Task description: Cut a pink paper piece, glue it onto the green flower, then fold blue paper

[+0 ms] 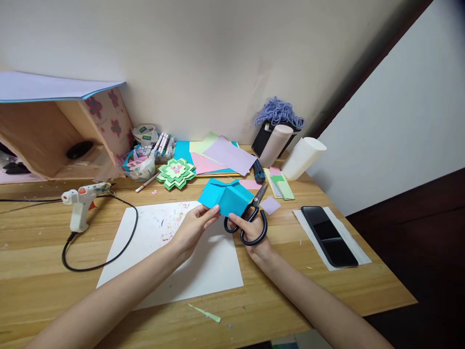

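Note:
A creased, folded piece of blue paper point(227, 198) is held up over a white sheet point(203, 271) on the wooden table. My left hand point(194, 225) pinches its lower left edge between thumb and fingers. My right hand point(254, 230) has black-handled scissors point(258, 196) hooked on it, the blades pointing up and away to the right of the paper. The right thumb also rests against the blue paper's lower right edge. Some of the right fingers are hidden behind the scissor handles.
A white glue gun point(82, 203) with a looping black cable stands at left. A layered green paper flower point(176, 173), coloured paper sheets point(232, 154) and a tub of scraps point(140, 167) sit behind. A phone point(329, 236) lies at right, near paper rolls point(304, 157).

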Available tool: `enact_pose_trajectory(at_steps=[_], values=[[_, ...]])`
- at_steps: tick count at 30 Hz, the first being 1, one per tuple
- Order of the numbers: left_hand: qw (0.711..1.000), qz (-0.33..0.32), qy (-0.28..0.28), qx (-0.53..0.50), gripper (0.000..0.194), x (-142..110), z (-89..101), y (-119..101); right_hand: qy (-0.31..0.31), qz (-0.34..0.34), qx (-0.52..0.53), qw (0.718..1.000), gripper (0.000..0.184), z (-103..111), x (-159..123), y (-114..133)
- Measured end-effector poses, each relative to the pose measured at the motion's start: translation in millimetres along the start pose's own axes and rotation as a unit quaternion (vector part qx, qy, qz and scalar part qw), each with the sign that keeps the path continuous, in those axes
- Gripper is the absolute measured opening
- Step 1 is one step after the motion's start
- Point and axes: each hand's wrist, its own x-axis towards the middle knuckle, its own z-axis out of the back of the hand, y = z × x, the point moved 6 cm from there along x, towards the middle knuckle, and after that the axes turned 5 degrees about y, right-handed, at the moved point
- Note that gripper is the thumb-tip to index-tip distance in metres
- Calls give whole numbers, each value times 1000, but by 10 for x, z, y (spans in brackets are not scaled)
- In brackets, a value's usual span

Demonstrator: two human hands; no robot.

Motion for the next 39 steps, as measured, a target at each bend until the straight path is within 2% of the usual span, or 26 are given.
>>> enact_pose_trajectory(at_steps=[4,8,11,14,19,22,24,27,29,32,36,39], values=[[999,-28,10,17,24,36,16,-102,-76,-13,42,996,34,99,34,28],[997,-14,-39,72,21,75,127,-104,-123,-38,80,988,34,171,49,86],[993,-31,-63,91,20,89,179,-100,-110,-67,79,989,36,156,48,104],[996,-36,-46,67,23,85,144,-85,-88,-62,77,991,39,125,55,108],[997,49,37,-43,33,36,-41,48,-62,7,20,998,36,88,56,117],[995,76,30,-60,27,12,-57,110,-39,37,-24,998,37,53,29,121],[996,72,22,-57,27,18,-32,112,-27,42,-47,998,35,30,7,130],[998,33,30,-40,32,63,17,24,-12,29,-64,997,29,-6,-17,151],[999,-2,41,-26,33,105,54,-73,17,16,-32,999,34,-56,-31,162],[998,-49,32,-6,35,162,143,-217,120,-23,38,992,46,-201,-79,136],[996,-88,2,14,36,200,254,-351,291,-127,19,948,60,-364,-258,-36],[995,-96,-3,14,38,209,284,-392,373,-177,-24,910,71,-385,-393,-166]])
